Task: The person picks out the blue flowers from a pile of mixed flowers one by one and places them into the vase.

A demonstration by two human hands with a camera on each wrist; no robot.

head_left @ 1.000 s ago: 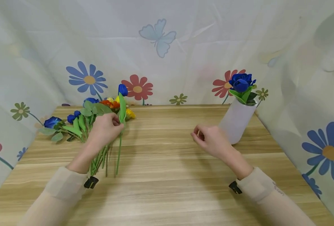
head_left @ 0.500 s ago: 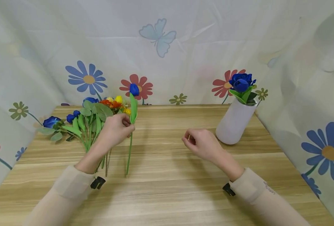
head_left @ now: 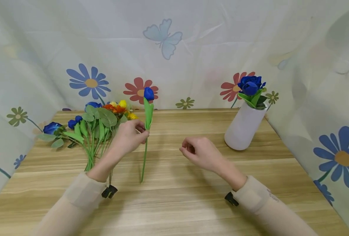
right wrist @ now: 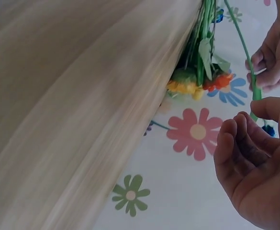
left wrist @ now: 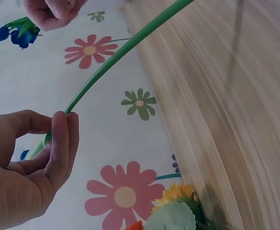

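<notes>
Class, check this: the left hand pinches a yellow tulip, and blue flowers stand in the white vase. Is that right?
Not quite: the tulip the left hand pinches is blue, not yellow, as the head view shows. Blue flowers do stand in the white vase.

smooth wood-grained table [head_left: 174, 206], matt white vase [head_left: 243, 129], plastic-looking green stem [head_left: 144, 160], matt cloth sleeves [head_left: 80, 196]
</notes>
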